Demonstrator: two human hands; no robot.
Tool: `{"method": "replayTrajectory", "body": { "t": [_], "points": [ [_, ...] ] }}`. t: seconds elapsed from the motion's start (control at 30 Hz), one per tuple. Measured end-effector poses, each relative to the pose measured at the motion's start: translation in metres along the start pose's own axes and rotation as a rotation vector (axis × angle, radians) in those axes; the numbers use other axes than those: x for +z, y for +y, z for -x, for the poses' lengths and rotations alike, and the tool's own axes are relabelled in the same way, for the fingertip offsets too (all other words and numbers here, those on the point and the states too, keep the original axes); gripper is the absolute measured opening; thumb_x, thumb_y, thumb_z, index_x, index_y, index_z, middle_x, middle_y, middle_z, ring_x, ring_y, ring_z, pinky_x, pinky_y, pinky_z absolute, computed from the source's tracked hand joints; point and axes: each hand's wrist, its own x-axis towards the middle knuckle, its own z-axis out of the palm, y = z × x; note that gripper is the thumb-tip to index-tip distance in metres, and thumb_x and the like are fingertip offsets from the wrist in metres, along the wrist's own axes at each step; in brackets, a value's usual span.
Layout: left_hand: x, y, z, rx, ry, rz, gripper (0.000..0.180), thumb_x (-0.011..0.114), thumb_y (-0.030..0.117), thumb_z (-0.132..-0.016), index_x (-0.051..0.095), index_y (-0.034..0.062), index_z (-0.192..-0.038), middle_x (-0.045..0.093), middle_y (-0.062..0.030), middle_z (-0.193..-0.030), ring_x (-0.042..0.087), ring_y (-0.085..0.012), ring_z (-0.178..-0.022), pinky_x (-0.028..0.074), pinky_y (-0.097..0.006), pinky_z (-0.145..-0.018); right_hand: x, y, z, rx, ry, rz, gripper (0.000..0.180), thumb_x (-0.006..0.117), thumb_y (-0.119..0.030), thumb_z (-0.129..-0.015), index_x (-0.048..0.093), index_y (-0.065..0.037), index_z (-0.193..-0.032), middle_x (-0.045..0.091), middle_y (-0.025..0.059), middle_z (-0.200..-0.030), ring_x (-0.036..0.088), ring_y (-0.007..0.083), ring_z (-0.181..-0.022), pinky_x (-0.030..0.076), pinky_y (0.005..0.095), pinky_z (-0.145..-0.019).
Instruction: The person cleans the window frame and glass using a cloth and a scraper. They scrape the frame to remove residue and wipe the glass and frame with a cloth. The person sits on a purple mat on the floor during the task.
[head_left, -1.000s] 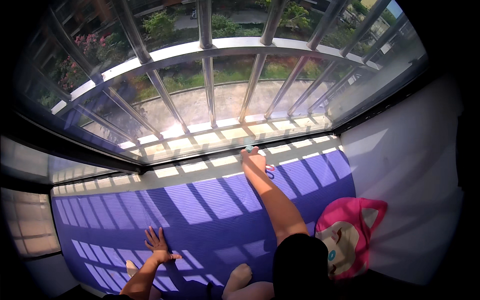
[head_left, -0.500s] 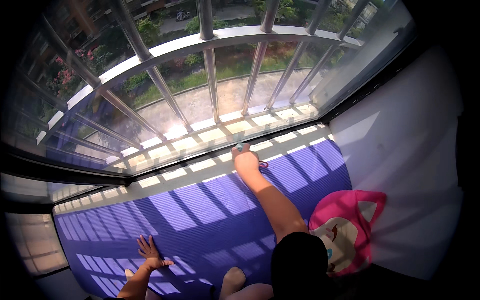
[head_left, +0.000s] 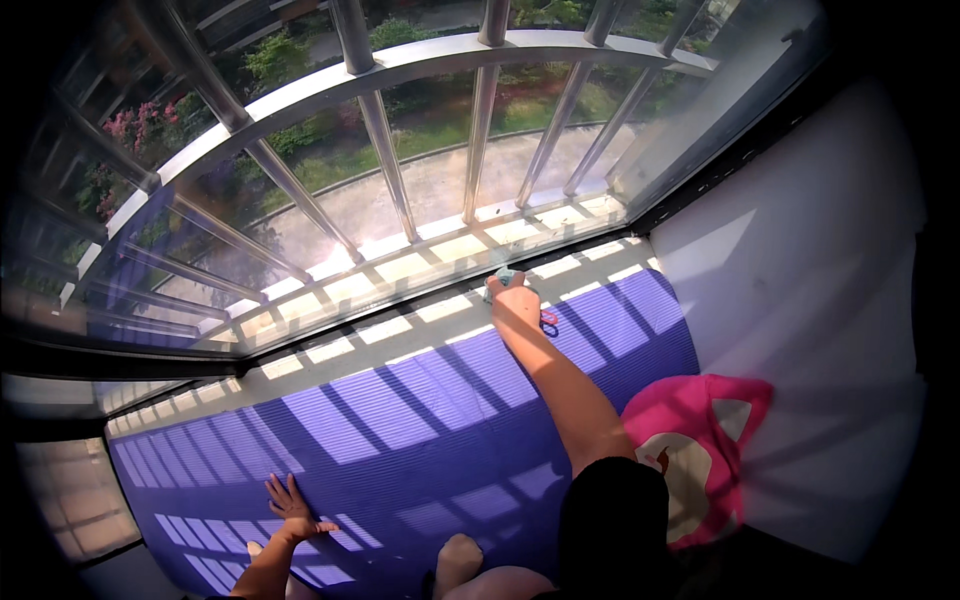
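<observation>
My right hand [head_left: 515, 298] reaches out to the sill at the foot of the window, its fingers closed on a pale grey-green cloth [head_left: 507, 273]. Only a little of this cloth shows past the fingers, against the lower window frame. Beside the right wrist is a small pinkish-red loop [head_left: 549, 318]; whether it is worn cannot be made out. Lower left, my left hand [head_left: 291, 510] lies flat with spread fingers on a ribbed purple mat [head_left: 420, 410], holding nothing.
Behind the window glass stand metal bars [head_left: 385, 165] with a curved rail. A pink cushion with a pointed ear [head_left: 690, 400] lies at the right by the white wall [head_left: 810, 300]. My bare foot [head_left: 459, 560] rests on the mat near me.
My right hand has slid to the right along the sill with the cloth, and the loop moved along with it. The view has shifted slightly. My left hand stays on the mat.
</observation>
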Motion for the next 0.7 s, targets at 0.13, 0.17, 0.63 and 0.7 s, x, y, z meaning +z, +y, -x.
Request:
{"method": "replayTrajectory", "body": {
  "t": [0.13, 0.17, 0.63, 0.7],
  "points": [
    [-0.006, 0.0, 0.002, -0.036, -0.043, -0.016, 0.156, 0.063, 0.081, -0.026, -0.02, 0.004, -0.133, -0.028, -0.033, -0.132, -0.024, -0.0517, -0.122, 0.005, -0.074, -0.084, 0.01, -0.01, 0.001, -0.119, 0.023, 0.023, 0.031, 0.047, -0.016, -0.08, 0.054, -0.02, -0.109, 0.049, 0.0195, -0.094, 0.061, 0.0337, -0.071, 0.049, 0.0408, -0.062],
    [-0.009, 0.004, 0.005, -0.036, -0.042, -0.017, 0.156, 0.062, 0.081, -0.026, -0.021, 0.0044, -0.133, -0.028, -0.0329, -0.132, -0.024, -0.0516, -0.122, 0.006, -0.074, -0.084, 0.01, 0.01, 0.001, -0.106, 0.164, 0.059, 0.026, 0.048, -0.017, -0.081, 0.057, -0.019, -0.105, 0.05, 0.0181, -0.091, 0.061, 0.0284, -0.068, 0.048, 0.0358, -0.056],
    [-0.011, 0.01, 0.003, -0.024, -0.094, 0.018, 0.154, 0.064, 0.079, -0.03, -0.023, 0.0019, -0.131, -0.031, -0.0355, -0.128, -0.029, -0.0527, -0.119, 0.002, -0.073, -0.086, 0.043, -0.098, 0.022, 0.114, 0.085, -0.051, 0.029, 0.046, -0.014, -0.081, 0.051, -0.016, -0.11, 0.047, 0.0195, -0.097, 0.06, 0.0313, -0.07, 0.049, 0.0396, -0.061],
    [-0.006, 0.005, 0.002, -0.003, -0.085, 0.02, 0.154, 0.064, 0.078, -0.03, -0.024, 0.0023, -0.131, -0.034, -0.0351, -0.127, -0.031, -0.0522, -0.118, 0.001, -0.073, -0.086, 0.055, -0.137, 0.034, 0.041, 0.095, -0.082, 0.028, 0.046, -0.014, -0.081, 0.052, -0.015, -0.108, 0.047, 0.0201, -0.098, 0.061, 0.0307, -0.069, 0.049, 0.04, -0.059]
  ]
}}
